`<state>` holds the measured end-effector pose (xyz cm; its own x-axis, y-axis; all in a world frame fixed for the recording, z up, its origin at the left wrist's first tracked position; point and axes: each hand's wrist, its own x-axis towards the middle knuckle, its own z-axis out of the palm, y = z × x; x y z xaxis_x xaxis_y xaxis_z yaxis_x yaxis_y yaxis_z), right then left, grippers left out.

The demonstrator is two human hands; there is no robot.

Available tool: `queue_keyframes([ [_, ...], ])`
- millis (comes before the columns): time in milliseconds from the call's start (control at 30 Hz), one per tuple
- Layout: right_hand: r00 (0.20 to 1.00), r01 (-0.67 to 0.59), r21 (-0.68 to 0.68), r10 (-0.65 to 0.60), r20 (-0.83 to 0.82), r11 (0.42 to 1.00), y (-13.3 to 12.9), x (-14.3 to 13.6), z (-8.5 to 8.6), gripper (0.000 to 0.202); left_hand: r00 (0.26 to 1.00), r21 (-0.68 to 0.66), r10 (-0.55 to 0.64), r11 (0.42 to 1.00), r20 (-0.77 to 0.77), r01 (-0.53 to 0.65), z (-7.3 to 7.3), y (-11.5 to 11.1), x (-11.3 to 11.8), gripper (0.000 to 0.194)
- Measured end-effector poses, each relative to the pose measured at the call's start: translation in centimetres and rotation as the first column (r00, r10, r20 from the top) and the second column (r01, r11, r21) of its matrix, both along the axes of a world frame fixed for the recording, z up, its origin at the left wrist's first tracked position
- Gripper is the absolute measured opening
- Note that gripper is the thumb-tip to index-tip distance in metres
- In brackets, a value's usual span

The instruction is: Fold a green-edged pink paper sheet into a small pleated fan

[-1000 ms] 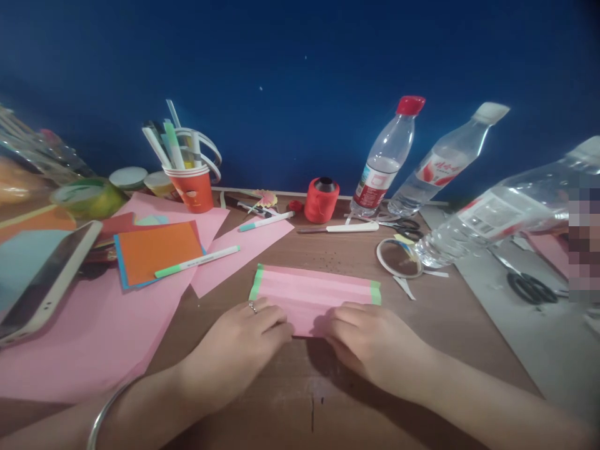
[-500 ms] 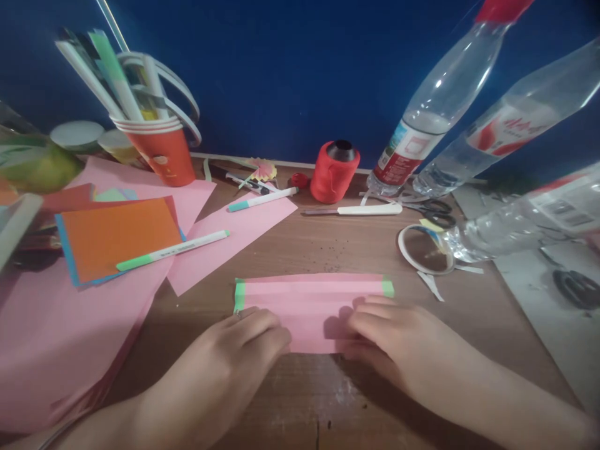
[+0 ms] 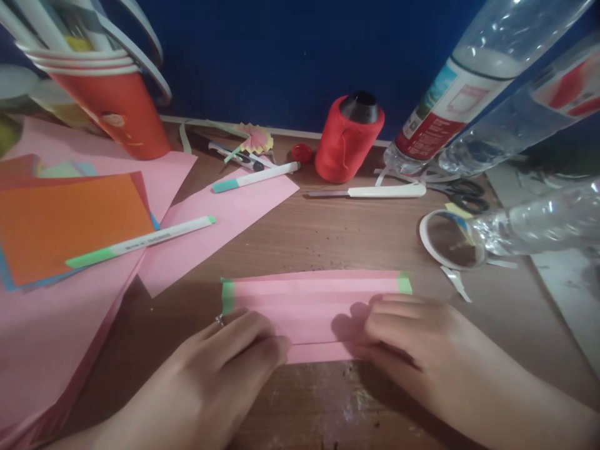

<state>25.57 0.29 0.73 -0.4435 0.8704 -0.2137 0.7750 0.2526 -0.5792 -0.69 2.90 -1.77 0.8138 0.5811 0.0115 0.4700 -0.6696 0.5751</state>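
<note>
Here's the pink paper [image 3: 309, 312], green-ended and lying front and centre on the brown tabletop [image 3: 328, 244], a crease running along its near edge, and the left hand [image 3: 213, 369] has its bent fingers drawn in narrow, holding the near left corner! Over on the other side the right hand [image 3: 422, 344] matches it, fingers curled close together and holding the near right corner, while beyond them lie a white-handled knife [image 3: 387, 191] and, just behind that, a red thread spool [image 3: 349, 140] tilting rightward!
</note>
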Motion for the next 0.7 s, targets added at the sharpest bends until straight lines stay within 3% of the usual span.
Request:
queue_keyframes([
  [500,0.999,0.002,-0.004,-0.002,0.051,1.000,-0.10,0.16,-0.03,0.021,0.998,-0.015,0.063,0.998,0.014,-0.063,0.55,0.21,0.12,0.030],
  [700,0.998,-0.003,0.002,0.003,0.059,1.000,0.04,0.19,-0.12,0.022,1.000,0.038,0.015,0.999,-0.022,-0.015,0.65,0.19,0.17,0.034],
])
